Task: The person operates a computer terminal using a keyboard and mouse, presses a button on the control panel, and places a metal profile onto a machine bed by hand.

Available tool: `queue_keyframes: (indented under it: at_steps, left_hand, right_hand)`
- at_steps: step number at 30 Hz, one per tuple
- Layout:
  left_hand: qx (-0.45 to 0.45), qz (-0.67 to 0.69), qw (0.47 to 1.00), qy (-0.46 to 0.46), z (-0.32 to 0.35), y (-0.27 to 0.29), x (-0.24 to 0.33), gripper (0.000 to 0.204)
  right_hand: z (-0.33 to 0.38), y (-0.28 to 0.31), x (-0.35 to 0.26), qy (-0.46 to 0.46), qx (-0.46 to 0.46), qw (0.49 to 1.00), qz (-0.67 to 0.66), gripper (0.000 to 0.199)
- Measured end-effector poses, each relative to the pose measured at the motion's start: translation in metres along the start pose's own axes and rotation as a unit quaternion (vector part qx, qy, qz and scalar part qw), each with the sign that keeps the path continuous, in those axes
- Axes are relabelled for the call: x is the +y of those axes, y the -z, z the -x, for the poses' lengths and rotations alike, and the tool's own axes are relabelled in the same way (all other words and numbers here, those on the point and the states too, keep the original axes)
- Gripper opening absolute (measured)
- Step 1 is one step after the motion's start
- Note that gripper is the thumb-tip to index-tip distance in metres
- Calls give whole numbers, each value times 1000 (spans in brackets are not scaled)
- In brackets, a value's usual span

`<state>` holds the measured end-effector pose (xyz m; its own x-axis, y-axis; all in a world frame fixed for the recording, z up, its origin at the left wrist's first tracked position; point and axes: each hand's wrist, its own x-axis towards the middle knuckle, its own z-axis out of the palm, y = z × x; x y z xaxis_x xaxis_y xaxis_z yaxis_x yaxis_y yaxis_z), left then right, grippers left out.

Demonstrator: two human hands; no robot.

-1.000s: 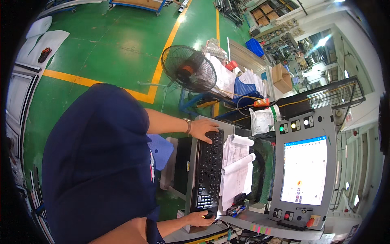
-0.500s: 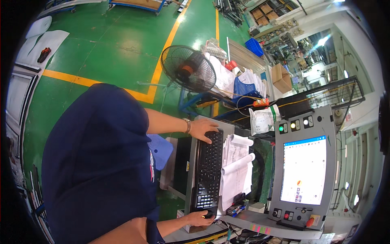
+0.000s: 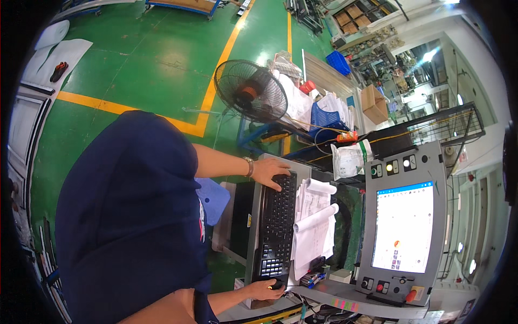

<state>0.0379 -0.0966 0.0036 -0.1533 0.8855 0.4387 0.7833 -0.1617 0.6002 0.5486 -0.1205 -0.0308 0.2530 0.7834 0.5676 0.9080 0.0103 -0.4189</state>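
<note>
My left hand (image 3: 270, 171) lies over one end of a black keyboard (image 3: 278, 216), its fingers spread on the keys. At the other end, beside the number pad, my right hand (image 3: 265, 290) is curled over a dark computer mouse (image 3: 278, 284), which the fingers partly cover. The keyboard rests on a narrow grey shelf. Past it lie curled paper sheets (image 3: 313, 232) with print and writing. Beyond these stands a grey control panel (image 3: 369, 243) with a lit screen (image 3: 404, 227), showing a mostly white window.
Several pens (image 3: 313, 279) lie by the papers. Push buttons and a red-orange knob (image 3: 414, 295) sit on the panel. A black fan (image 3: 251, 90) stands near a blue basket (image 3: 326, 119) of papers. A white bag (image 3: 348, 161) and a cardboard box (image 3: 374, 104) are farther off.
Both hands stay in place on the keyboard and mouse. The green button on the panel looks dimmer than before.
</note>
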Motion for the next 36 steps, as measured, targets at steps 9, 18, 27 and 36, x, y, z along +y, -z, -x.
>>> queue_keyframes:
  at_steps: [9,18,27,36]
  left_hand:
    - [-6,-3,1000,4,0,2,1,85]
    - [-9,0,1000,1,-2,4,1,84]
    - [2,-6,1000,1,3,-1,1,82]
    - [1,1,1000,1,0,4,4,82]
  right_hand:
    - [-2,9,-11,-5,-9,1000,-6,53]
    - [-2,8,-13,0,-13,1000,-14,51]
    - [0,13,-9,0,-19,1000,-7,53]
    - [2,-1,2,10,14,1000,-23,61]
